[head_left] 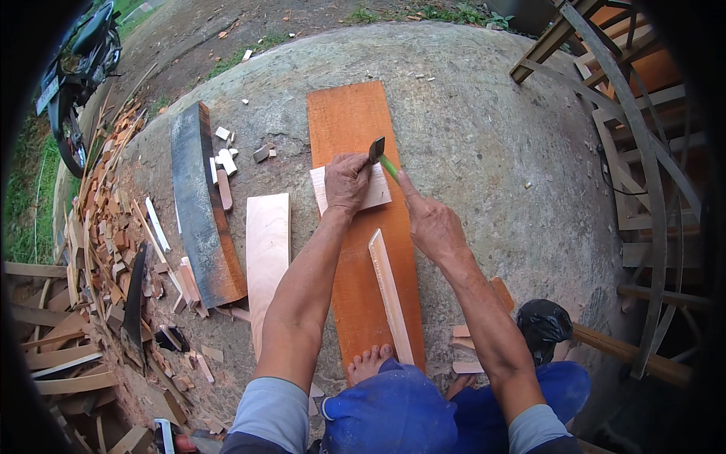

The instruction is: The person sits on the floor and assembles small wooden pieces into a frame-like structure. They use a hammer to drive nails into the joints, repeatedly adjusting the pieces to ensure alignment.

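Observation:
My right hand (pixel 436 227) grips a hammer by its green handle (pixel 389 167). The dark hammer head (pixel 376 149) is right beside the knuckles of my left hand (pixel 348 184). That left hand is closed, thumb side up, over a short pale wood piece (pixel 376 193); whatever its fingers hold is hidden. The pale piece lies across a long reddish-brown board (pixel 348 113) on the ground. A narrow pale wood strip (pixel 391 299) rests lengthwise on the same board, between my forearms. My bare foot (pixel 370 360) presses on the board's near end.
Left of the board lie a wide pale plank (pixel 268 242) and a thick dark-faced beam (pixel 198 200) with small offcuts (pixel 226 160) beside it. Scrap wood (pixel 98 250) heaps up at far left, near a motorcycle (pixel 76 76). Wooden frames (pixel 643 151) stand at right; a black plastic bag (pixel 544 327) sits by my knee.

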A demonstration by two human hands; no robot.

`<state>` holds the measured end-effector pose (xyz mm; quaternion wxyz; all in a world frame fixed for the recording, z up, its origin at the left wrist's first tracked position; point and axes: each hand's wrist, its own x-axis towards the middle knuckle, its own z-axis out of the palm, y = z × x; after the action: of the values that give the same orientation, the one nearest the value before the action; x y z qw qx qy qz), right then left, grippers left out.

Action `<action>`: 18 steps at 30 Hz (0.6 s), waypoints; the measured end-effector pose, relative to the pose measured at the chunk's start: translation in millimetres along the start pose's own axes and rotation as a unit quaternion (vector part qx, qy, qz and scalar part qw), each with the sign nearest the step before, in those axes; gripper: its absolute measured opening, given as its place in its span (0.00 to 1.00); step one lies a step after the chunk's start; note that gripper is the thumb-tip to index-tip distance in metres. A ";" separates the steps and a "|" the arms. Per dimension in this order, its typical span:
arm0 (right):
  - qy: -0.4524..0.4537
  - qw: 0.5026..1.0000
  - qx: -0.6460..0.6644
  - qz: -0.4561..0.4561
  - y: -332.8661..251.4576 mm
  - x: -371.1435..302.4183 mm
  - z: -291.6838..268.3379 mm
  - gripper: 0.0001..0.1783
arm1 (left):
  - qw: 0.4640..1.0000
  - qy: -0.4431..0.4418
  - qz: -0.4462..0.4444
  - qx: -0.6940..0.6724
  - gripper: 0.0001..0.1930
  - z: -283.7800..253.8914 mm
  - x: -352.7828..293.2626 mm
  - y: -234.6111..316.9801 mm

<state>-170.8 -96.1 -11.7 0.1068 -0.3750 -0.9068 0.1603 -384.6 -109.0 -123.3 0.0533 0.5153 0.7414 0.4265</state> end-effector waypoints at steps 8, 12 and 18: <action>0.013 1.000 0.005 -0.011 3.2 -1.9 7.5 0.44 | 0.999 -0.009 -0.033 -0.023 0.06 3.2 -1.7 -4.2; -0.001 1.000 0.009 0.003 0.9 -0.6 8.8 0.45 | 1.000 -0.002 -0.015 -0.024 0.06 2.6 1.7 -2.1; -0.055 0.998 -0.023 0.021 3.0 -4.6 17.9 0.46 | 1.000 0.005 -0.020 -0.012 0.06 -2.2 -1.3 3.3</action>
<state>-171.3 -101.1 -29.7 0.0443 -0.3864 -0.9069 0.1619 -382.8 -111.1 -120.1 0.0639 0.4976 0.7465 0.4371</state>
